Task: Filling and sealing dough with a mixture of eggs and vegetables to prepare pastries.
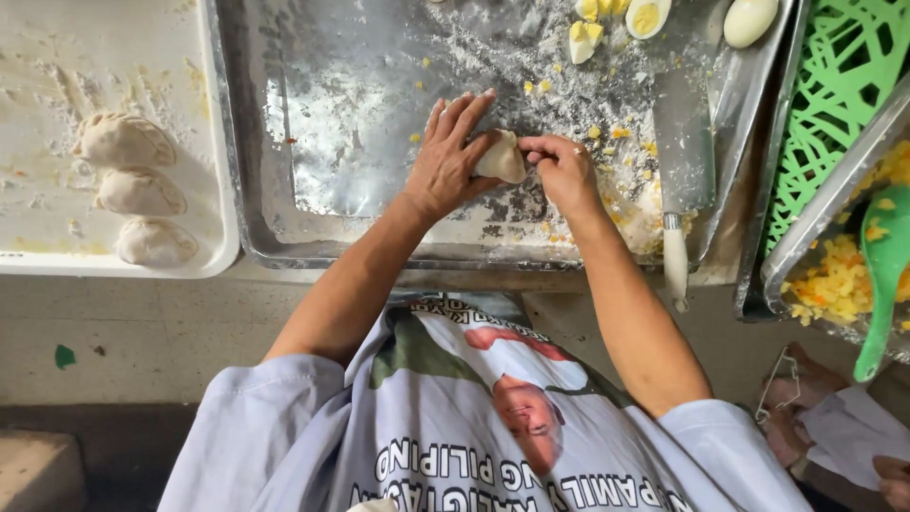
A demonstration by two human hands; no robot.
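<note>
Overhead view of two hands shaping a piece of dough over a floured metal tray (284, 171). The left hand (447, 156) lies with fingers extended and slightly spread, cupping the pale dough piece (501, 157) from the side; the right hand (563, 171) is curled, its fingertips pinching the edge of the same piece. The dough is thus held between both hands, just above the tray's middle. To the right on the tray lies a broad-bladed knife (682, 152) with a white handle pointing toward the person. Scattered yellow crumbs surround it, and cut boiled egg pieces (616, 19) and a whole peeled egg (749, 19) rest at the tray's far edge. On a white tray (213, 142) to the left, three folded, crimped dumplings (137, 190) sit in a column, well apart from the hands. At far right, a metal container (825, 204) holds chopped yellow filling (839, 280) and a green spoon (883, 275), beside a green plastic basket (844, 85).
</note>
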